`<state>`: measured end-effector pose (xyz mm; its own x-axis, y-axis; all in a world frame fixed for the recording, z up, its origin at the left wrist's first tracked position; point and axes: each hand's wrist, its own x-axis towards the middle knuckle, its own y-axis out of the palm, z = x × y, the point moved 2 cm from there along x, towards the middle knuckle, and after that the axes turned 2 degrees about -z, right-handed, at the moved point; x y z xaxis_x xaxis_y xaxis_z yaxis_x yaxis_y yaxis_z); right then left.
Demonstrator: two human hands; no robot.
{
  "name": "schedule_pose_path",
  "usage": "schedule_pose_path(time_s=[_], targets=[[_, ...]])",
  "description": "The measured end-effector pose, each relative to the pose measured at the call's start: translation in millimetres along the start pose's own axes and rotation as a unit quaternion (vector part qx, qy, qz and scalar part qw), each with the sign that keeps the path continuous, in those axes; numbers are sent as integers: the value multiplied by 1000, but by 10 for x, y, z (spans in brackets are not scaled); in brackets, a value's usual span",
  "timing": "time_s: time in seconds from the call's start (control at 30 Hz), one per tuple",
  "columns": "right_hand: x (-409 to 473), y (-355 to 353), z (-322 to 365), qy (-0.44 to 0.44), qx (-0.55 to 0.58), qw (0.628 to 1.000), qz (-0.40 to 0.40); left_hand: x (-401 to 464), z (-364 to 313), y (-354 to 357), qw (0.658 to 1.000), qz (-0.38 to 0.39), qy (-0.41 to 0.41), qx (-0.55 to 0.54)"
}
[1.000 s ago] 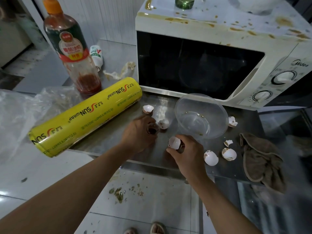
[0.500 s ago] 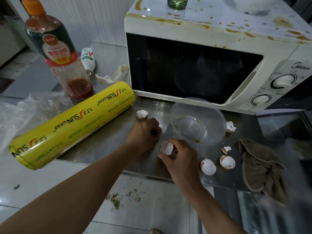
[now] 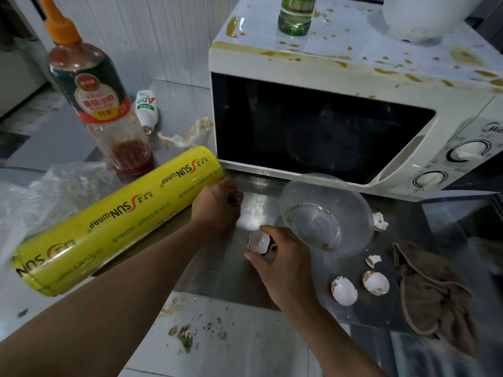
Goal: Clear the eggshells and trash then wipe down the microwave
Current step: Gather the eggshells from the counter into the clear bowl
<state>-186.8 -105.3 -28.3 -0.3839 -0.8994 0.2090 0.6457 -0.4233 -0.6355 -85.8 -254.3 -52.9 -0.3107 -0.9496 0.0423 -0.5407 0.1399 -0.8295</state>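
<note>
A white microwave (image 3: 340, 77) with brown splashes on its top stands at the back of the steel counter (image 3: 217, 273). My left hand (image 3: 215, 208) is closed around eggshell pieces by the end of the yellow wrap roll. My right hand (image 3: 283, 265) grips a white eggshell half (image 3: 258, 242) just left of the clear plastic bowl (image 3: 326, 213). Loose eggshells lie to the right: two larger halves (image 3: 343, 291) (image 3: 375, 282), a small chip (image 3: 373, 260) and a piece (image 3: 379, 221) behind the bowl. A brown cloth (image 3: 430, 292) lies crumpled at the right.
A yellow cling-wrap roll (image 3: 117, 221) lies across the counter's left. Behind it stand a sauce bottle (image 3: 100, 104), a small white bottle (image 3: 147, 108), a crumpled wrapper (image 3: 187, 134) and a clear plastic bag (image 3: 49, 194). A green bottle (image 3: 295, 14) sits on the microwave.
My left hand has moved back and left to the shell near the roll's end, which is now covered by the hand. My right hand still holds its eggshell half.
</note>
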Motion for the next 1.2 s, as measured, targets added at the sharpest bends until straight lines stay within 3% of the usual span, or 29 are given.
schedule_pose_path(time_s=[0.63, 0.9, 1.07, 1.2], targets=[[-398, -328, 37, 14, -36, 999, -24, -680, 45, -101, 997, 69, 16, -14], [-785, -792, -298, 119, -87, 985, -93, -1081, -339, -27, 991, 102, 59, -57], [-733, -1015, -561, 125, -90, 978, -139, -1191, -582, 122, 987, 112, 90, -68], [-608, -964, -742, 98, -74, 986, -111, -1228, -699, 230, 988, 102, 92, -64]])
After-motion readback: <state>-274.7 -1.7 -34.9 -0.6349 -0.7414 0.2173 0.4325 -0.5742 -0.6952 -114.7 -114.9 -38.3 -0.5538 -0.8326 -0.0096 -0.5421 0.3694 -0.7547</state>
